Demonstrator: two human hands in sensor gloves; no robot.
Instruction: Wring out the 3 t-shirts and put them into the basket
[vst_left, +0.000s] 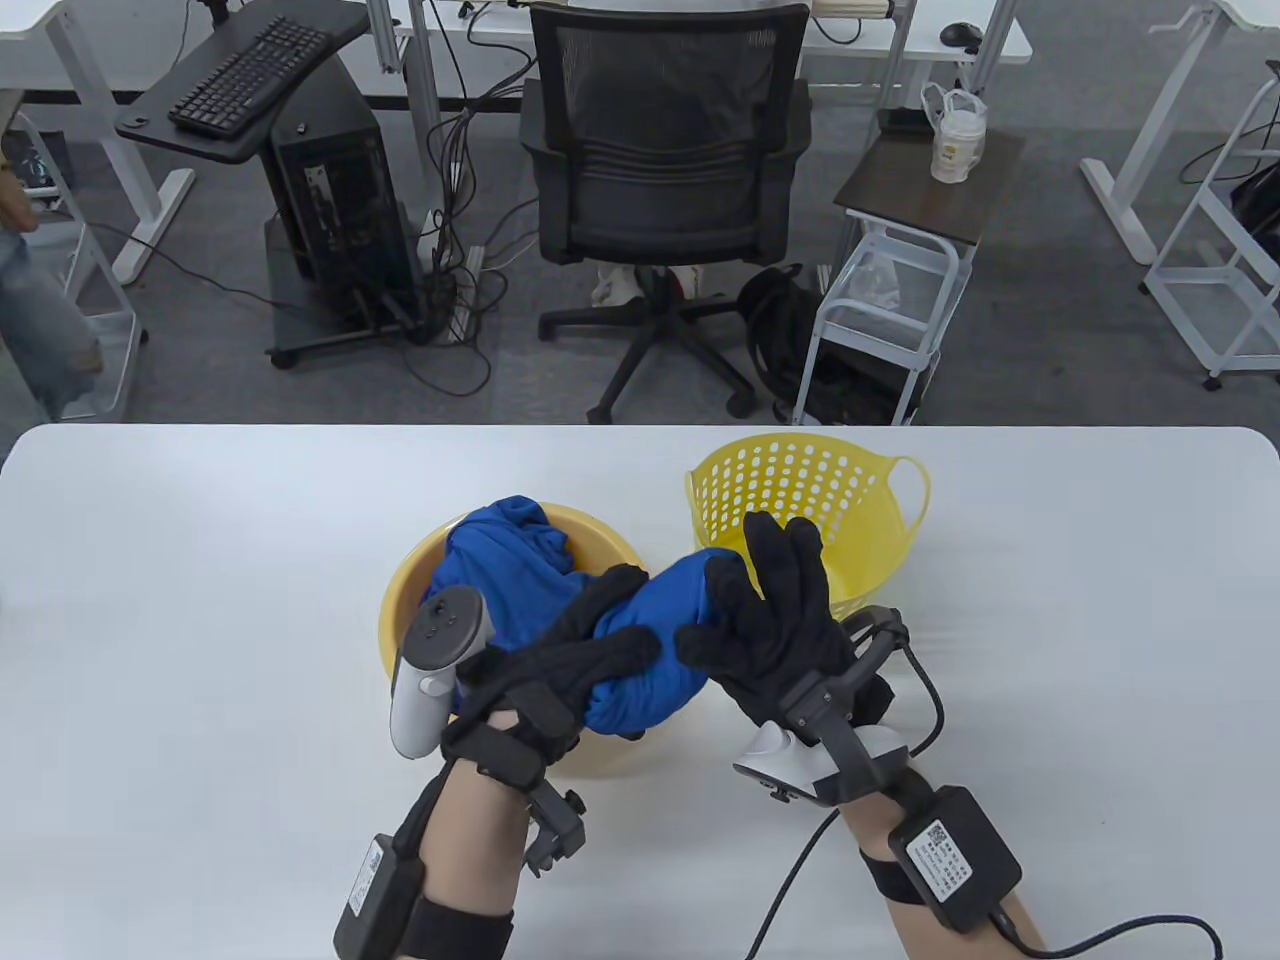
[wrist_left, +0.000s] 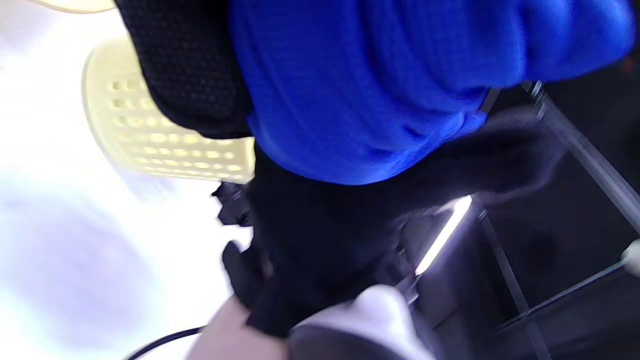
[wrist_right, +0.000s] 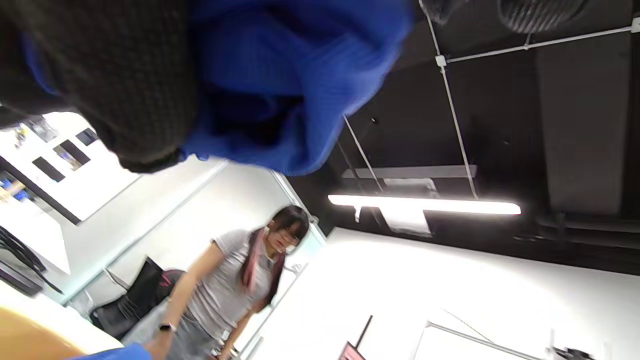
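Blue knit t-shirt (vst_left: 650, 640), bunched mid-frame in the table view, sits gripped in my left hand (vst_left: 560, 660); my right hand (vst_left: 770, 620) pinches its other end, fingers partly spread, before the yellow perforated plastic basket (vst_left: 810, 500). More blue cloth fills the yellow round basin (vst_left: 400, 600). Left wrist view: blue cloth at top, blurred basket upper left. Right wrist view: blue cloth upper left.

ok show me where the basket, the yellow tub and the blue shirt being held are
basket (vst_left: 868, 500): table view, on its perforated far wall.
tub (vst_left: 400, 610): table view, on its left rim.
shirt (vst_left: 655, 610): table view, on the bunched cloth between the two hands.
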